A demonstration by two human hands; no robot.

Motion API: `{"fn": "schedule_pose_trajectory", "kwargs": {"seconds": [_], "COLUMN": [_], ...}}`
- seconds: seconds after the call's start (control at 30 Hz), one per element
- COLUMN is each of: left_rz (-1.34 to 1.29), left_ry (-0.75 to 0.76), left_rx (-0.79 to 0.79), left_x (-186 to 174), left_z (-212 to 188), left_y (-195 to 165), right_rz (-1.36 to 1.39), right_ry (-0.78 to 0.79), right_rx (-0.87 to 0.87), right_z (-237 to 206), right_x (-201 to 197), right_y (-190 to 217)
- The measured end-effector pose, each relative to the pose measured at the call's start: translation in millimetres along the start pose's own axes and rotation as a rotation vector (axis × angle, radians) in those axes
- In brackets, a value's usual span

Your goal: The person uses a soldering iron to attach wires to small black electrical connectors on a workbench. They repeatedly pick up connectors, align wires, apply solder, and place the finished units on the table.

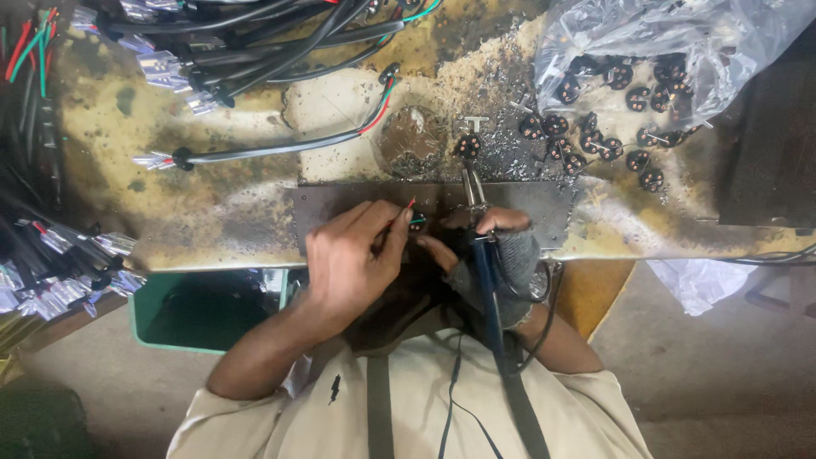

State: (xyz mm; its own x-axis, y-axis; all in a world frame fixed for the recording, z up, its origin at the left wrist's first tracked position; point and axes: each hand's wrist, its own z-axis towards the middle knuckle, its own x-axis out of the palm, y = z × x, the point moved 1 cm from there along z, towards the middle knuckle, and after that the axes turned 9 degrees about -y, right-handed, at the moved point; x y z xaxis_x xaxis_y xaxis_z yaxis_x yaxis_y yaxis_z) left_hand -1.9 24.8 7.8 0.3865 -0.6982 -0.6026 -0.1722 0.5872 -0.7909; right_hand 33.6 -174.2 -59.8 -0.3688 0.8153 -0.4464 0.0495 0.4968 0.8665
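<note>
Wires (406,212) sat pinched in your left hand (353,255) over the dark plate (340,204); your right hand (501,246) gripped the soldering iron (486,272). Scorched bench (212,204) beyond your grip, green bin (204,310) below.

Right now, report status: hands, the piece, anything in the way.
Left hand pinching wire ends at small black connector. Right hand, in a grey fingerless glove, gripping soldering iron. Loose black connectors lie beyond; none between the hands.

Small black part (416,224) between hands, mostly hidden, too small to identify.
</note>
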Motion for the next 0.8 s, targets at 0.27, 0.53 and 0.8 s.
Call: {"fn": "schedule_pose_trajectory", "kwargs": {"seconds": [0.27,0.53,0.8], "left_rz": [-0.01,-0.351,-0.268], "left_ry": [-0.202,0.234,0.216], "left_rx": [0.26,-0.051,0.007], "left_x": [18,-3,-4], "left_z": [-26,-9,-5], "left_y": [6,-2,5], "right_rz": [-0.157,0.031,-0.027], "right_ry": [-0.042,-0.063,-0.056], "right_rx": [-0.35,-0.417,-0.507], "right_z": [12,8,8], "right_x": [-4,-13,-12], "right_y": [3,2,14]}}
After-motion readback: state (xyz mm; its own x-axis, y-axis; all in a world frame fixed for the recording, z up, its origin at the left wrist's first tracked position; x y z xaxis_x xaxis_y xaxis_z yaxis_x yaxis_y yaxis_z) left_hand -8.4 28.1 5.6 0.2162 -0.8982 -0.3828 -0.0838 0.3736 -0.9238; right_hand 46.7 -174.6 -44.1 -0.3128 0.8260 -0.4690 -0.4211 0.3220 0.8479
